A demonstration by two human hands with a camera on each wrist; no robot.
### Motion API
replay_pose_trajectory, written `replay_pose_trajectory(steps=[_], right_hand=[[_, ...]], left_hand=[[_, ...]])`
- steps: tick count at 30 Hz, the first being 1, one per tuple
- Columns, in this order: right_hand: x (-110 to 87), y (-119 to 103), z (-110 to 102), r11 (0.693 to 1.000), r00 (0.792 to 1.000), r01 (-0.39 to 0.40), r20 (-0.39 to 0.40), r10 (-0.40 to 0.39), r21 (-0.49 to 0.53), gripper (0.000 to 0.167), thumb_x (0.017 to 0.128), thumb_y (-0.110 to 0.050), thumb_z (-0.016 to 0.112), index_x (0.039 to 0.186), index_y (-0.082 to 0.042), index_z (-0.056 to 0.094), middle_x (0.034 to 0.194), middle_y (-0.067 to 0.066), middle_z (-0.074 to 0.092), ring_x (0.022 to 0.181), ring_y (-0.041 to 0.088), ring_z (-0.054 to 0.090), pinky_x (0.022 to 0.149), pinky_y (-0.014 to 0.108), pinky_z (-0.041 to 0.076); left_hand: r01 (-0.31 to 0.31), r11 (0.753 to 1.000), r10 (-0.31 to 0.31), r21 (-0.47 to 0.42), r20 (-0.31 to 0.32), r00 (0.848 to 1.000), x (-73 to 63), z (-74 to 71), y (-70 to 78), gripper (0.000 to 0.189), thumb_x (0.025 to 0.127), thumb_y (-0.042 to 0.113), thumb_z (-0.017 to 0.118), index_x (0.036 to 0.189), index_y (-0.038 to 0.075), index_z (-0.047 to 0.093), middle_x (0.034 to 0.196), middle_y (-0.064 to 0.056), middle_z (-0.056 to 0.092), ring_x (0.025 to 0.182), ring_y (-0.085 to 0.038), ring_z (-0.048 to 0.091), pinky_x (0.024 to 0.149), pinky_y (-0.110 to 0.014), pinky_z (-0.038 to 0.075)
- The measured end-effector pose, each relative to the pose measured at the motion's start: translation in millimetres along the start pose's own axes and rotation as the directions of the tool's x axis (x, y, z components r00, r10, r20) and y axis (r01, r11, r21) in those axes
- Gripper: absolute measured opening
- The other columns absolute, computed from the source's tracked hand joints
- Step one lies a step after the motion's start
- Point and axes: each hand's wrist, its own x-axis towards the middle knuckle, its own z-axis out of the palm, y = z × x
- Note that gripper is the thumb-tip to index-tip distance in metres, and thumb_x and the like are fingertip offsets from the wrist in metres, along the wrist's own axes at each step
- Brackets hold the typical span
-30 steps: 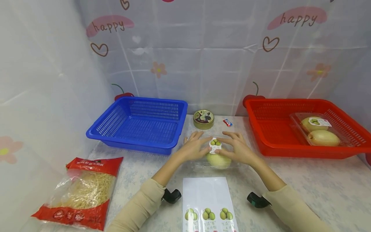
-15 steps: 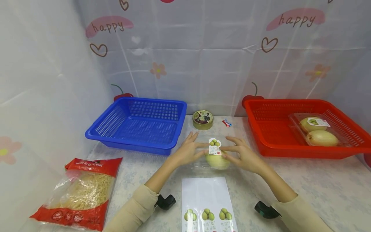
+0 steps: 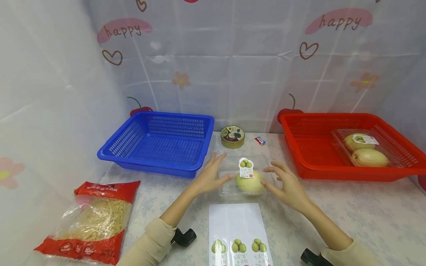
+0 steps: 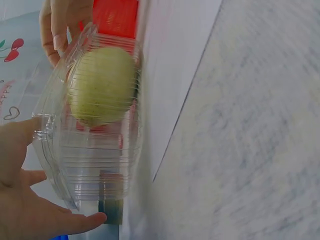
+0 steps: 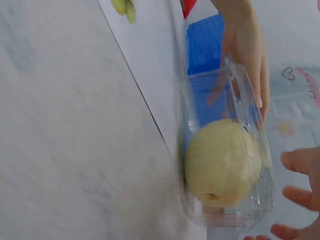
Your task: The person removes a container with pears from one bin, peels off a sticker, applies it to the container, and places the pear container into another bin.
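A clear plastic clamshell box (image 3: 229, 187) rests on the table in front of the person, its lid down. Inside lies one pale yellow-green fruit (image 3: 250, 185), towards the right half. On the lid sits a white label (image 3: 246, 168) with green fruit printed on it, lying flat and unheld. The left hand (image 3: 209, 176) is at the box's left side, fingers spread, its fingertips at or very near the edge; contact is unclear. The right hand (image 3: 290, 189) hovers just off the right side, fingers loosely bent and holding nothing, apart from the box in the right wrist view (image 5: 302, 195).
A label sheet (image 3: 236, 221) lies in front of the box. A blue basket (image 3: 156, 162) stands back left. The red basket (image 3: 349, 175) at right holds another labelled fruit box (image 3: 396, 159). A round tin (image 3: 233, 137), small wrapped candy (image 3: 260, 140) and pasta bag (image 3: 100, 221) lie around.
Both hands have drawn away from the label and apart, left hand leftwards and right hand rightwards. The label, earlier partly covered by fingers, now shows whole on the lid.
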Motion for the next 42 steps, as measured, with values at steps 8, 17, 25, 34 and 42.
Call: replay_pose_trajectory(steps=[8,17,25,34,42], right_hand=[[-12.9,-3,9,0.866,0.894,-0.444,0.175,0.412,0.230,0.073,0.091,-0.029,0.062,0.143,0.005,0.023,0.122,0.032,0.049,0.090,0.034,0.062,0.073,0.039,0.056],[-7.7,1,3,0.770,0.816,-0.573,0.290,0.501,0.282,0.078,0.091,-0.032,0.062,0.144,0.006,0.018,0.089,0.017,0.063,0.069,0.021,0.066,0.070,0.029,0.055],[8.5,14,-3,0.647,0.802,-0.582,0.217,0.556,0.492,0.074,0.098,-0.022,0.050,0.149,0.003,0.003,0.132,0.032,0.041,0.100,0.020,0.065,0.102,0.043,0.037],[26.0,19,-1,0.696,0.841,-0.535,0.227,0.490,0.479,0.068,0.096,-0.020,0.052,0.148,0.003,0.015,0.143,0.033,0.029,0.128,0.043,0.037,0.103,0.046,0.037],[40.7,19,8,0.799,0.857,-0.513,0.248,0.452,0.315,0.070,0.092,-0.030,0.059,0.144,0.003,0.026,0.135,0.034,0.039,0.120,0.045,0.044,0.097,0.051,0.042]], left_hand=[[0.036,0.989,-0.040,-0.141,-0.031,0.999,4.2,7.5,-10.2,0.080,0.090,0.033,0.060,0.148,0.001,0.016,0.151,-0.025,0.021,0.139,-0.039,0.020,0.110,-0.053,0.022],[0.071,0.991,-0.074,-0.111,-0.021,0.997,2.9,6.6,-5.1,0.080,0.089,0.038,0.060,0.148,0.004,0.018,0.149,-0.026,0.023,0.135,-0.044,0.026,0.104,-0.059,0.029],[0.102,0.991,-0.101,-0.092,0.013,0.995,-0.1,6.4,0.4,0.073,0.095,0.039,0.051,0.147,-0.002,0.021,0.124,-0.025,0.051,0.098,-0.030,0.058,0.087,-0.046,0.048],[0.050,0.998,-0.049,-0.038,0.017,0.999,-1.2,5.2,11.7,0.035,0.093,0.035,0.057,0.101,0.001,0.057,0.092,-0.012,0.064,0.085,-0.022,0.061,0.072,-0.031,0.050],[0.008,1.000,-0.006,0.014,-0.125,0.992,3.5,10.4,18.9,0.035,0.091,0.032,0.060,0.066,0.010,0.052,0.057,0.003,0.047,0.051,-0.009,0.042,0.045,-0.020,0.034]])
